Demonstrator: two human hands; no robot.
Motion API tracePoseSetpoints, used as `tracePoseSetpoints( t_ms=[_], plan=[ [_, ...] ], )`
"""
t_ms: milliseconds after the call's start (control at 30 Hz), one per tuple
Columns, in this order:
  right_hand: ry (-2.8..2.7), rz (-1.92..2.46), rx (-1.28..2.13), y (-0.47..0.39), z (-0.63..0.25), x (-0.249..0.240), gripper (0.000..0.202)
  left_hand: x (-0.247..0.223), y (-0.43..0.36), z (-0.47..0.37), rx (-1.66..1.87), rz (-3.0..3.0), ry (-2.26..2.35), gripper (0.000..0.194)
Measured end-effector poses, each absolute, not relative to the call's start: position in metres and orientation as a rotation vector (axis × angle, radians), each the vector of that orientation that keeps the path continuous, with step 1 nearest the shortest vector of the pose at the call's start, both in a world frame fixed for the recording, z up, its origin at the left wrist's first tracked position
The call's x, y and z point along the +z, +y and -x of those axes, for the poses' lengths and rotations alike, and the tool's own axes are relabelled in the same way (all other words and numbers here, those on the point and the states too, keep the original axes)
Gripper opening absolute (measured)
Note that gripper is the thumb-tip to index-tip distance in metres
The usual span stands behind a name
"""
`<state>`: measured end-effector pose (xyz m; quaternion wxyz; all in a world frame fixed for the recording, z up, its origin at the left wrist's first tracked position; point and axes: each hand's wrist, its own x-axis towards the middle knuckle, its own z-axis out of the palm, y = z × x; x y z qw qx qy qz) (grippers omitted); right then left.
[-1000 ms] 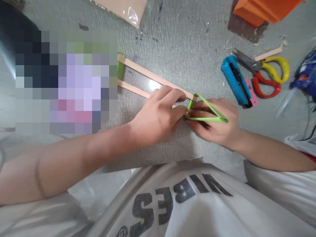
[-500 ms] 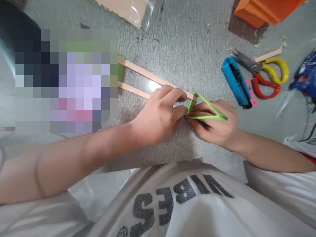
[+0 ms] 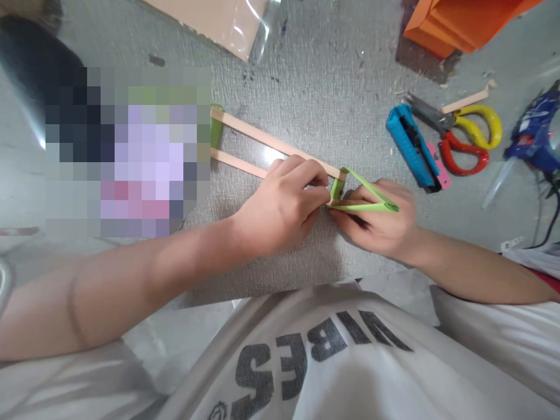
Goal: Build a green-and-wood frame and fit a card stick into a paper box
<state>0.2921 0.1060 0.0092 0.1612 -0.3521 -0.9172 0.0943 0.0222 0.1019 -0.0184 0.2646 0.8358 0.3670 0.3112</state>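
Two pale wooden sticks (image 3: 275, 140) run side by side across the table, joined to green folded paper pieces at both ends. My left hand (image 3: 286, 201) pinches the nearer stick close to its right end, covering much of it. My right hand (image 3: 380, 216) is closed on the triangular green paper strip (image 3: 367, 185) at the right end, its fingertips beneath and behind the paper. The tips of both hands almost meet at that joint. At the left end another green paper piece (image 3: 216, 131) stands by a blurred-out area.
To the right lie a blue box cutter (image 3: 411, 146), scissors (image 3: 470, 140) with yellow and red handles, and a blue glue gun (image 3: 536, 134) with its cord. Orange paper (image 3: 464, 23) sits at the far right, a clear-wrapped beige pack (image 3: 219, 23) at the far edge.
The view has shifted slightly, so the tools appear a little further left. Both hands keep nearly the same grip at the paper joint.
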Motion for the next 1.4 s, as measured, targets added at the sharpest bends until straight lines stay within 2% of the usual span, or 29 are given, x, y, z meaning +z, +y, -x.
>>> tracePoseSetpoints(
  t_ms=[100,300,700,900,1167,1300,1400],
  plan=[
    [-2.610,0.996,0.287,0.107,-0.292,0.010,0.026,-0.018,0.102,-0.023,0.824,-2.272,1.009,0.030],
    [-2.569,1.050,0.287,0.104,-0.290,0.006,0.025,-0.020,0.101,-0.025,0.804,-2.273,1.022,0.019],
    [-2.479,0.917,0.383,0.110,-0.290,0.003,0.023,-0.021,0.102,-0.026,0.732,-2.436,1.034,0.023],
    [-2.540,0.867,0.348,0.110,-0.292,-0.001,0.032,-0.021,0.105,-0.028,0.771,-2.474,1.041,0.023],
    [-2.293,0.774,0.491,0.135,-0.313,-0.006,0.016,-0.013,0.109,-0.023,0.832,-2.336,1.093,0.014],
    [-2.226,0.722,0.426,0.143,-0.315,-0.010,0.047,0.001,0.108,-0.017,0.967,-2.253,1.086,0.014],
    [-2.225,0.695,0.322,0.141,-0.309,-0.005,0.044,0.017,0.104,-0.013,1.070,-2.164,0.992,0.027]
  ],
)
